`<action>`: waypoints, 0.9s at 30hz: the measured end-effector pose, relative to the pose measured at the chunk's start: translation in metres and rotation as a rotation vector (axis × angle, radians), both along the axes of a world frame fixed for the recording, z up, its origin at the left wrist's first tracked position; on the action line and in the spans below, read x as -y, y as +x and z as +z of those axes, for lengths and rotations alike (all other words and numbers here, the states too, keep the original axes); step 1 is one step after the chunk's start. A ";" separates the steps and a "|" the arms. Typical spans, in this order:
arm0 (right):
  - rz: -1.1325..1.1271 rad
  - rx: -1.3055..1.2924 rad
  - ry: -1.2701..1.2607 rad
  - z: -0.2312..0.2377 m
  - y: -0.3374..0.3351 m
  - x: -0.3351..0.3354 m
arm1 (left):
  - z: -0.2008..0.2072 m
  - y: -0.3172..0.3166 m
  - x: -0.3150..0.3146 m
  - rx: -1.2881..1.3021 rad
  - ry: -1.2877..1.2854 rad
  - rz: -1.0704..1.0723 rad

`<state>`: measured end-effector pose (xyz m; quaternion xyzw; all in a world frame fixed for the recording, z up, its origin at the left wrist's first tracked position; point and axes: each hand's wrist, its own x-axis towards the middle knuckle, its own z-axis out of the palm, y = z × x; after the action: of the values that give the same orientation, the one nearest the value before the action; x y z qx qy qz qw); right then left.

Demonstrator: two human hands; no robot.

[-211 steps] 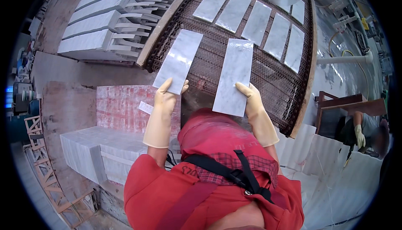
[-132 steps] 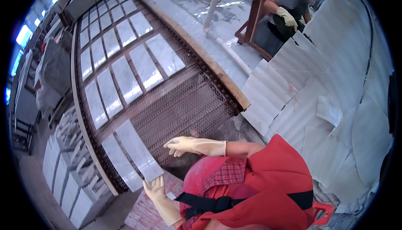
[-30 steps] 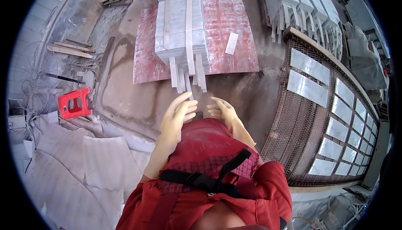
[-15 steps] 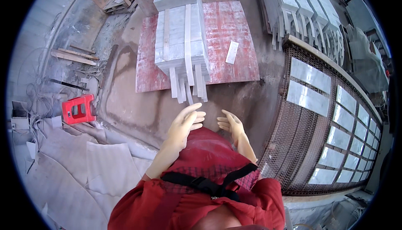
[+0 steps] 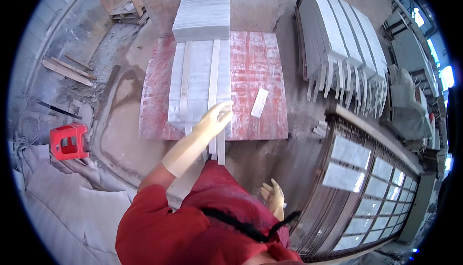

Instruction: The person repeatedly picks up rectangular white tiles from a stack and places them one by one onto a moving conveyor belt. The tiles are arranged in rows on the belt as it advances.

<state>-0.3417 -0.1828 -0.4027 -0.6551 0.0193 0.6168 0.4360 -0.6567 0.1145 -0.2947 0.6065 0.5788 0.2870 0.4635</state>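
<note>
My left hand (image 5: 215,119), in a cream rubber glove, reaches over the near end of a stack of pale grey stone slabs (image 5: 198,81). Its fingers are slightly curled and apart, with nothing visible in them. Beneath or beside it runs a long pale strip (image 5: 213,74), one of two lying lengthwise on the stack; whether the glove touches it I cannot tell. Several strip ends hang out toward my apron. Low at my right side, my gloved right hand (image 5: 273,196) is held with fingers spread and holds nothing.
The stack stands on a red, white-smeared board (image 5: 258,57), where a small pale tile piece (image 5: 259,103) lies. To the right are more stacked slabs (image 5: 337,28) with strips and a mesh rack (image 5: 313,217) bearing pale tiles. A red stool (image 5: 69,142) stands left.
My left hand has moved forward from in front of my apron to over the stack's near end. My right hand has dropped lower, by my right side. The view has tilted up.
</note>
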 end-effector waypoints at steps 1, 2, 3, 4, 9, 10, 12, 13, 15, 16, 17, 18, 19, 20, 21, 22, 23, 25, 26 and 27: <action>-0.003 0.023 -0.022 0.001 -0.004 -0.018 | -0.011 -0.009 -0.036 -0.073 0.034 0.008; -0.001 0.041 -0.043 0.003 -0.007 -0.036 | -0.022 -0.019 -0.071 -0.151 0.067 0.023; 0.030 0.053 -0.050 0.008 -0.016 -0.061 | -0.023 -0.029 -0.113 -0.233 0.095 0.050; 0.051 0.058 -0.051 0.012 -0.024 -0.088 | -0.026 -0.040 -0.155 -0.314 0.119 0.078; 0.161 0.047 -0.047 0.023 -0.069 -0.186 | -0.101 -0.108 -0.318 -0.465 0.477 0.388; 0.189 0.052 -0.066 0.022 -0.077 -0.199 | -0.104 -0.118 -0.349 -0.417 0.532 0.509; 0.228 0.056 -0.119 0.021 -0.093 -0.222 | -0.122 -0.157 -0.401 -0.438 0.629 0.723; 0.232 0.060 -0.145 0.023 -0.099 -0.232 | -0.132 -0.178 -0.425 -0.448 0.636 0.826; 0.251 0.065 -0.186 0.024 -0.103 -0.249 | -0.155 -0.224 -0.466 -0.412 0.541 0.982; 0.259 0.067 -0.201 0.023 -0.101 -0.256 | -0.169 -0.248 -0.484 -0.360 0.461 1.030; 0.270 0.073 -0.211 0.023 -0.098 -0.264 | -0.188 -0.273 -0.497 -0.256 0.351 1.039; 0.252 0.082 -0.228 0.021 -0.101 -0.272 | -0.186 -0.261 -0.502 -0.160 0.222 1.027; 0.242 0.094 -0.243 0.021 -0.101 -0.281 | -0.179 -0.250 -0.502 -0.077 0.089 1.023; 0.234 0.100 -0.243 0.017 -0.104 -0.286 | -0.170 -0.237 -0.503 -0.004 -0.043 1.012; 0.238 0.109 -0.244 0.017 -0.104 -0.290 | -0.177 -0.240 -0.501 0.139 -0.040 0.975; 0.243 0.118 -0.243 0.016 -0.104 -0.297 | -0.183 -0.244 -0.503 0.183 -0.035 0.964; 0.247 0.124 -0.227 0.014 -0.107 -0.304 | -0.188 -0.249 -0.507 0.226 -0.025 0.952; 0.277 0.129 -0.213 0.014 -0.108 -0.318 | -0.202 -0.260 -0.510 0.108 0.015 0.982; 0.295 0.129 -0.209 0.014 -0.110 -0.323 | -0.211 -0.266 -0.509 0.047 0.042 0.991; 0.303 0.127 -0.209 0.012 -0.112 -0.324 | -0.212 -0.266 -0.510 -0.013 0.091 0.974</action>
<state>-0.4542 0.1415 -0.3907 -0.7300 -0.0431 0.6272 0.2680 -0.9232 0.6243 -0.5072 0.2866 0.7850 0.4918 0.2445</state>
